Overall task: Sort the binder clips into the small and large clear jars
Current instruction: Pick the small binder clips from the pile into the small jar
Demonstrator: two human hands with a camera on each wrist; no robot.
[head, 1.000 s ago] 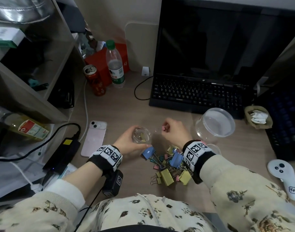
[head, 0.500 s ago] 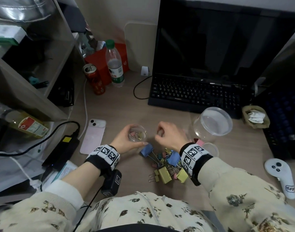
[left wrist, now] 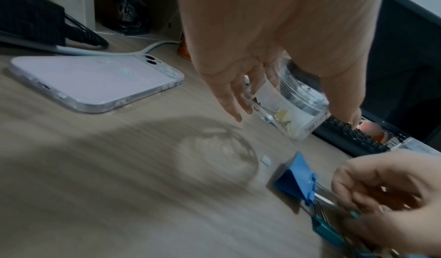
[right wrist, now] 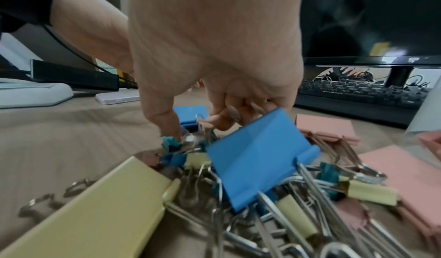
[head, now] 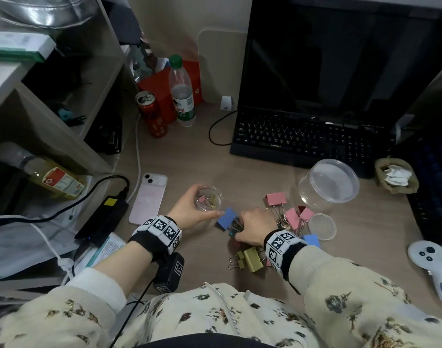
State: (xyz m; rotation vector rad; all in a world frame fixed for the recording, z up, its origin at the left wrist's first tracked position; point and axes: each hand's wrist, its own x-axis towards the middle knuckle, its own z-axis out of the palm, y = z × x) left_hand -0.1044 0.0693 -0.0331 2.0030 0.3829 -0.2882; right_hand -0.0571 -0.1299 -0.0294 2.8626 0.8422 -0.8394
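Observation:
My left hand (head: 189, 210) grips the small clear jar (head: 207, 200), held a little above the desk in the left wrist view (left wrist: 294, 100). A pink and a yellow small clip lie inside it. The right hand (head: 255, 224) reaches down into the pile of binder clips (head: 252, 257). Its thumb and fingers pinch a small teal clip (right wrist: 170, 143) beside a large blue clip (head: 226, 218). Large pink clips (head: 294, 217) lie to the right of that hand. The large clear jar (head: 327, 183) stands behind them, tilted with its mouth towards me and nothing visible inside.
A clear lid (head: 321, 226) lies right of the pile. A phone (head: 148, 197) and a power adapter (head: 101, 219) lie to the left. A keyboard (head: 307, 141) and monitor stand behind, a can (head: 152, 114) and bottle (head: 182, 94) at back left, a white controller (head: 433, 270) at right.
The right hand has come from above the small jar down to the clip pile and taken hold of a teal clip. A pink clip now lies in the small jar.

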